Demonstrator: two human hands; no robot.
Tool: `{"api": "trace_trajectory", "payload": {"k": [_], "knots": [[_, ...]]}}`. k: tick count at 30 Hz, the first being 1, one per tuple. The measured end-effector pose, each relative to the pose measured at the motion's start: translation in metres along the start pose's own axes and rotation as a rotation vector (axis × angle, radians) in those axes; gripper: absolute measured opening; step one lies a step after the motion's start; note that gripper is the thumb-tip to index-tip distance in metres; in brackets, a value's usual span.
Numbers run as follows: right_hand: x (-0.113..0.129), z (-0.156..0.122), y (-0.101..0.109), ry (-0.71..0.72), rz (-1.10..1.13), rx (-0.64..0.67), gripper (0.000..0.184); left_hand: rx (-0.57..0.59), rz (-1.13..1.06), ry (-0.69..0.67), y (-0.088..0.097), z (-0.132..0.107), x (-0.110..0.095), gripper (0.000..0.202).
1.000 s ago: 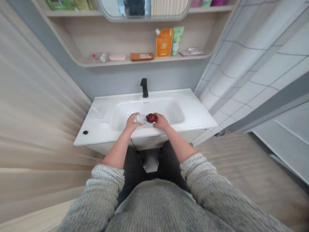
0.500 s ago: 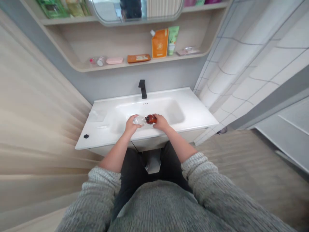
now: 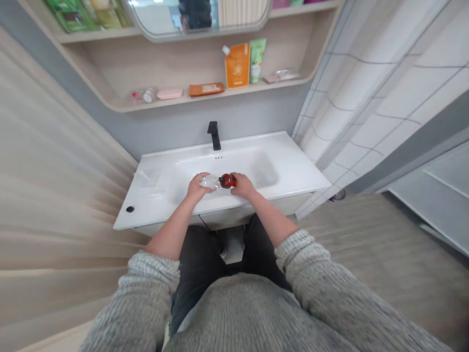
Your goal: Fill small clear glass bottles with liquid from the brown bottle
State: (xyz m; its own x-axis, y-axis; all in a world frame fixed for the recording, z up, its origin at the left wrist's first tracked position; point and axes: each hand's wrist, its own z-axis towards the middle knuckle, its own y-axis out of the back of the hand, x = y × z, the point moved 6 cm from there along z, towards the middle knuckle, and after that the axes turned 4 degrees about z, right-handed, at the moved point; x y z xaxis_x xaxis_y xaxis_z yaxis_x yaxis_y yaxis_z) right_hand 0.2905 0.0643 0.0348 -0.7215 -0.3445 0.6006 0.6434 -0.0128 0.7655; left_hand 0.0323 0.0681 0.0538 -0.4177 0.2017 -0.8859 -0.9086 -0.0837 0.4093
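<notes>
Over the front part of the white sink basin (image 3: 256, 168), my left hand (image 3: 196, 188) is closed around a clear, see-through bottle (image 3: 209, 182). My right hand (image 3: 243, 186) grips a reddish-brown bottle (image 3: 228, 181) from its right side. Both bottles lie on their sides with their narrow ends facing each other. The dark neck of the brown one meets the clear one or comes very close; whether they touch I cannot tell. Any liquid inside the clear bottle is too small to make out.
A black faucet (image 3: 214, 135) stands behind the basin. On the counter's left side lie a small black round object (image 3: 130, 209) and a clear flat item (image 3: 149, 177). Above hangs a shelf (image 3: 198, 99) with an orange pouch (image 3: 238, 66), a green tube (image 3: 257, 61) and a pink box (image 3: 169, 94).
Both hands keep their grip on the bottles and have barely moved. My left hand sits slightly farther left. The whole view has shifted a little.
</notes>
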Motion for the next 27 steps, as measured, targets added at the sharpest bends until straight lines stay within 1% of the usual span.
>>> {"api": "trace_trajectory", "payload": {"k": [5,14,18,27], "knots": [[-0.002,0.001,-0.001,-0.002,0.007,0.005,0.081,0.028,0.046,-0.039,0.003,0.007,-0.007,0.069],[-0.005,0.003,0.000,-0.021,0.038,-0.008,0.081,0.062,0.085,-0.042,0.005,0.018,-0.013,0.070],[-0.004,0.002,0.000,-0.023,0.043,-0.007,0.081,0.072,0.090,-0.058,0.007,0.020,-0.017,0.068],[0.001,0.000,0.002,-0.019,0.045,0.007,0.081,0.108,0.139,-0.040,0.011,0.023,-0.022,0.071]]}}
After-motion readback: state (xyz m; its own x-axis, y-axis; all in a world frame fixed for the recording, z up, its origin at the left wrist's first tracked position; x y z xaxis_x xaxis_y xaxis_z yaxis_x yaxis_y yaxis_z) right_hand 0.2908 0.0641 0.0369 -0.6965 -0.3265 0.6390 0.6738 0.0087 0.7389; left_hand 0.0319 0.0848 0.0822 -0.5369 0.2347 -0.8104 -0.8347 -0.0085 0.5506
